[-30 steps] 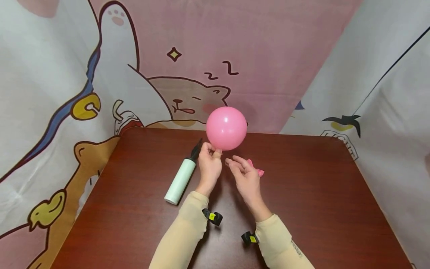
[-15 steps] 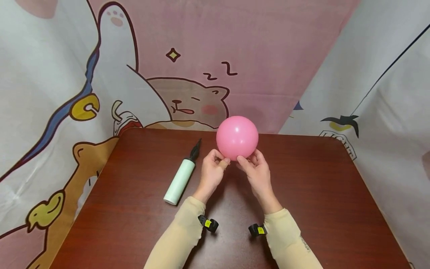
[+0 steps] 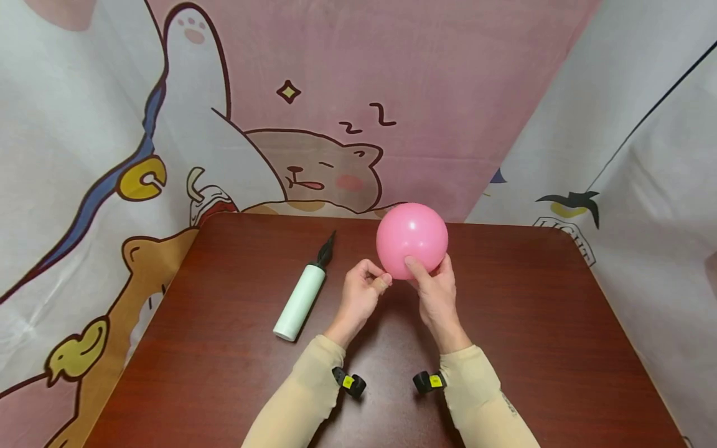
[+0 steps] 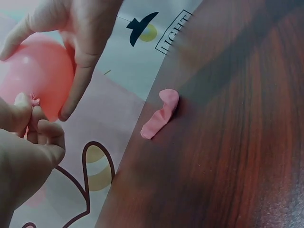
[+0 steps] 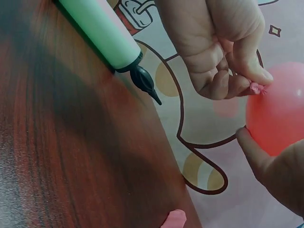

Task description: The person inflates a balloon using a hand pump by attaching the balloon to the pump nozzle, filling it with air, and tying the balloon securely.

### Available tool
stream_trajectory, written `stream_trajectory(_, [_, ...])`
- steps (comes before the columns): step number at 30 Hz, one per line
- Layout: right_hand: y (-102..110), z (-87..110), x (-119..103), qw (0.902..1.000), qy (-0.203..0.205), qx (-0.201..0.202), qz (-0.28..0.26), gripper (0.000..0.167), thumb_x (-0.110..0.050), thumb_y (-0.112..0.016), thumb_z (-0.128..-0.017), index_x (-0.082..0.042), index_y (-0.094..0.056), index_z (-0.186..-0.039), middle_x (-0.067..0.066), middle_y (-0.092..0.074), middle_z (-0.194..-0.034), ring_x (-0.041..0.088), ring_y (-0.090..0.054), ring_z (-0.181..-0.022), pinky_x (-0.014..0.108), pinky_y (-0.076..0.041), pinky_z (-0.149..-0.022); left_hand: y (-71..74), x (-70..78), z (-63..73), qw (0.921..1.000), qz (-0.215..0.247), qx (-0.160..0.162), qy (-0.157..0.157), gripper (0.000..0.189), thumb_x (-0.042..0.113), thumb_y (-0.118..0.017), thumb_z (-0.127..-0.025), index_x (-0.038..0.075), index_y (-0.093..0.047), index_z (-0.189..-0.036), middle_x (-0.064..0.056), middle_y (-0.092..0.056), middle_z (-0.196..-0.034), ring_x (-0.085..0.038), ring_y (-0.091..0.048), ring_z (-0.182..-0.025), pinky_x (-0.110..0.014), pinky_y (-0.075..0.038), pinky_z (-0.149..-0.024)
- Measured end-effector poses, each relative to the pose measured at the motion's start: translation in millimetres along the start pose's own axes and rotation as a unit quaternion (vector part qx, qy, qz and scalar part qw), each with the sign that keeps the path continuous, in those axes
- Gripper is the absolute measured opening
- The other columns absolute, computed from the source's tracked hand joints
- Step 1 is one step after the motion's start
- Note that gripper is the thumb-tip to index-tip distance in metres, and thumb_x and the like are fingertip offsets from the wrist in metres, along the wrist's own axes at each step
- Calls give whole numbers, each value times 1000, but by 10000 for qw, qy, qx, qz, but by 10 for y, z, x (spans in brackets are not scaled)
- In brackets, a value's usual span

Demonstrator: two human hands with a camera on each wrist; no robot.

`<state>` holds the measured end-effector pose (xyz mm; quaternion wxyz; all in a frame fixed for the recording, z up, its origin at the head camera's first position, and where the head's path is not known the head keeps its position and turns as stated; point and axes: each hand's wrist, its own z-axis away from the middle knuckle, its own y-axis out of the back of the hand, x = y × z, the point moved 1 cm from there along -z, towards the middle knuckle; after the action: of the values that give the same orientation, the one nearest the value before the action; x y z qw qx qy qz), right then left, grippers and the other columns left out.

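In the head view, the balloon (image 3: pixel 414 233), pink and round, is held up in front of the cloth (image 3: pixel 448 93) and over the far part of the table (image 3: pixel 532 342). At the balloon's lower left, the left hand (image 3: pixel 360 298) has thumb and forefinger brought together, pinching it by the neck. At its lower right, the right hand (image 3: pixel 438 302) is spread just enough to grip it, thumb on the near side, fingers round the right side. Left of the balloon, well apart, the pump (image 3: pixel 299 305) lies on the table, pale green with a black nozzle (image 3: pixel 325 254) pointing away from the person. A sleeping animal is drawn on the cloth, behind and left of the balloon.

In the left wrist view, the neck (image 4: pixel 34 101) is a small bunched bit of rubber between the left thumb and fingers. The right hand's fingers stretch across the balloon from above. Right of the balloon, a limp balloon (image 4: pixel 160 116) lies on the table.

In the right wrist view, the left hand pinches the neck at the balloon's upper left, the right thumb pressing below. The pump's nozzle is farther left of the balloon.
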<state>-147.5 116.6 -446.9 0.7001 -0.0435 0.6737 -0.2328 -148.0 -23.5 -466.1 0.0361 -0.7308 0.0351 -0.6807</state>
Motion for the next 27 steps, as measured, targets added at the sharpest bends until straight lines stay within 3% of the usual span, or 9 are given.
stream_trajectory(3, [9,10,5,9995,91,282,-110,62,-2,-74,-89,-9,-44,-143,9,-54,-131,18,-65,-104,24,-58,-79,-1,-6,-1,9995,251,168,94,10,-13,-68,-89,-13,-58,-87,-29,-68,-81,-12,-54,-59,-21,-43,-54])
stream_trajectory(8, [28,16,12,9975,271,649,-42,56,-7,-77,-90,-11,-49,-138,8,-59,-123,14,-66,-89,21,-54,-65,2,-10,-3,9966,479,614,281,10,-12,-67,-90,-12,-57,-86,-16,-70,-78,-7,-59,-62,-19,-43,-56])
stream_trajectory(17, [109,1,-16,9923,578,1078,-216,45,-10,-80,-89,-13,-55,-126,8,-62,-111,14,-66,-67,27,-56,-53,28,-51,-29,9893,887,1030,533,16,-14,-65,-90,-6,-56,-80,-7,-68,-70,-12,-51,-57,-21,-39,-54])
stream_trajectory(22, [115,8,7,9933,571,992,-150,48,-8,-80,-88,-13,-54,-129,7,-63,-113,14,-66,-73,25,-56,-55,11,-57,-21,9900,908,882,615,20,-14,-64,-91,-2,-53,-79,-5,-66,-70,-10,-48,-57,-19,-36,-53])
stream_trajectory(27, [75,27,68,9971,408,627,-101,64,-1,-78,-86,-10,-48,-142,9,-58,-128,18,-64,-103,24,-58,-75,-50,-53,-3,9913,850,625,789,19,-12,-65,-91,-1,-54,-80,-3,-64,-69,-10,-50,-58,-21,-39,-55])
